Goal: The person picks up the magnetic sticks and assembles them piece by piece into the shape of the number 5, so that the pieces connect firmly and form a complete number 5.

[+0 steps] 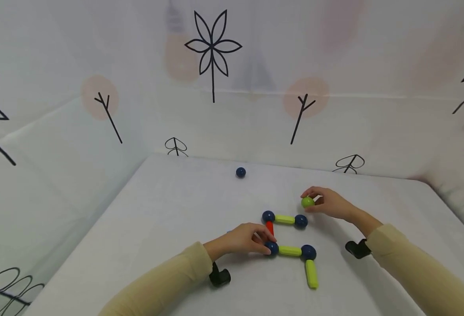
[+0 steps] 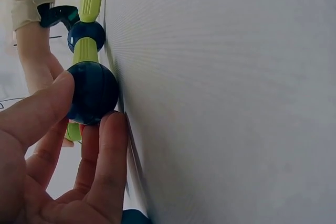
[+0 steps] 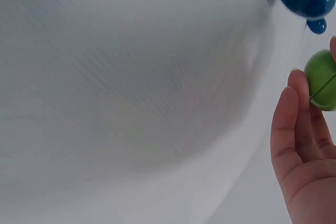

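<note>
My left hand (image 1: 244, 239) pinches a dark blue ball (image 2: 93, 93) between thumb and fingertips at the near left corner of a joined ball-and-stick shape. A red stick (image 1: 269, 227) runs from that corner to a far blue ball (image 1: 268, 216). From there a yellow-green stick (image 1: 285, 219) leads to another blue ball (image 1: 300, 221). The near yellow-green stick (image 1: 290, 251) joins the pinched ball to a blue ball (image 1: 308, 252), and one more yellow-green stick (image 1: 312, 274) points toward me. My right hand (image 1: 330, 204) holds a green ball (image 1: 307, 202) in its fingertips, beyond the shape's right end.
A loose blue ball (image 1: 241, 172) lies near the table's back edge. Something blue shows slightly behind my left hand. Black devices (image 1: 220, 277) are strapped at both wrists. A white cloth wall (image 1: 247, 127) with plant drawings stands behind the white table (image 1: 168, 206).
</note>
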A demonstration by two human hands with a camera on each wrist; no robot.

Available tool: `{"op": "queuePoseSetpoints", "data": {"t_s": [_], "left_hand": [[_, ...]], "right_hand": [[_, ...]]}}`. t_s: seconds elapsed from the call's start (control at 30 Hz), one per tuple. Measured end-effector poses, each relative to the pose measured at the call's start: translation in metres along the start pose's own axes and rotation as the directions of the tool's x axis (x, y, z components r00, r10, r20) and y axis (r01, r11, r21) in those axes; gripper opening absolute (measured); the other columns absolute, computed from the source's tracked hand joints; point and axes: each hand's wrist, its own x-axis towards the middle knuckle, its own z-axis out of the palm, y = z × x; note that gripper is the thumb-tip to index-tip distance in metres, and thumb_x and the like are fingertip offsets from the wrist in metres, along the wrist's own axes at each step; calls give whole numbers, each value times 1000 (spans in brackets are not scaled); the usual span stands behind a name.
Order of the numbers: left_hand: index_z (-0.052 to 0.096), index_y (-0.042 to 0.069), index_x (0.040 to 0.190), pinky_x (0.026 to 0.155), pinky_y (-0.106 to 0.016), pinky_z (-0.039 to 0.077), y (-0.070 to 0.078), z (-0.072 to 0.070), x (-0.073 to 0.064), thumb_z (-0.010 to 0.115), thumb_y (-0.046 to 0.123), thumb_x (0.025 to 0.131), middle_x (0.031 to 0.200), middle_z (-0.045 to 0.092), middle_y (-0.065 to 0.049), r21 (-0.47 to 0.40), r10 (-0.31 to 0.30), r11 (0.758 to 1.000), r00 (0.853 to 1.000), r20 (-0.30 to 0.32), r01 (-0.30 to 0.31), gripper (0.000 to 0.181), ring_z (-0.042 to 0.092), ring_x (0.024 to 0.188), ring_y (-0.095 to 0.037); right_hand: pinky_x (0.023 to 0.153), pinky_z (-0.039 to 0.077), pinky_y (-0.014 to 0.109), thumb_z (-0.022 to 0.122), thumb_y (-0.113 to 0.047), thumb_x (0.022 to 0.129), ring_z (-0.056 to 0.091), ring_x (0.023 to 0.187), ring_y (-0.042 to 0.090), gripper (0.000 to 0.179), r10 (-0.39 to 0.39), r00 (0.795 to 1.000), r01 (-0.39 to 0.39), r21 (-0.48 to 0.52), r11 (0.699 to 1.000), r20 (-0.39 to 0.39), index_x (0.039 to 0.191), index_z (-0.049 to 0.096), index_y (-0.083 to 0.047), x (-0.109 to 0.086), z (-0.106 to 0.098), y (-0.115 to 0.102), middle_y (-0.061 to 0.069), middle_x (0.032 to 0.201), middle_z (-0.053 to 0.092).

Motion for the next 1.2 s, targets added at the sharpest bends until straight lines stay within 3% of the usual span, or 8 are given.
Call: {"op": "queuePoseSetpoints", "data": {"t_s": [0.23, 0.47, 0.87, 1.0, 1.2], "left_hand": [[73, 13, 109, 68, -21, 51, 1, -1, -2, 77, 6, 87, 98, 65, 7, 8, 6, 1000, 1000, -6, -5, 24, 62, 84, -6], [73, 13, 109, 71, -20, 51, 1, -1, -3, 77, 7, 87, 99, 65, 8, 28, 16, 999, 1000, -7, -16, 23, 63, 85, -5], [73, 15, 109, 70, -21, 51, 1, 0, -3, 77, 8, 87, 98, 66, 7, 23, 9, 1000, 1000, -11, -8, 23, 63, 85, -6], [73, 13, 109, 69, -21, 51, 2, 0, -4, 78, 7, 87, 99, 66, 6, 13, 8, 1000, 1000, -8, -8, 23, 64, 86, -7], [73, 13, 109, 68, -22, 51, 3, 1, -4, 78, 7, 87, 99, 66, 5, 15, 4, 1000, 1000, -6, -4, 23, 65, 88, -8]], "right_hand": [[73, 52, 28, 76, -12, 88, 60, 86, 20, 39, -20, 1000, 20, 19, 1000, -11, 122, 61, 1, -19, 5, -9, 14, 113, 61], [69, 53, 27, 77, -19, 88, 60, 84, 20, 45, -10, 1000, 10, 17, 1000, -4, 125, 62, 1, -37, 9, -21, 6, 106, 66], [67, 53, 25, 78, -15, 86, 60, 79, 15, 37, -91, 991, 79, 132, 988, 94, 116, 63, 2, -65, 21, -35, 6, 100, 63], [69, 55, 25, 77, -12, 87, 63, 77, 16, 37, -157, 972, 116, 223, 968, 173, 116, 62, 6, -73, 24, -36, 10, 105, 62], [70, 55, 24, 73, -5, 90, 65, 77, 15, 31, -286, 907, 159, 378, 912, 309, 117, 62, 5, -84, 31, -31, 5, 112, 64]]}}
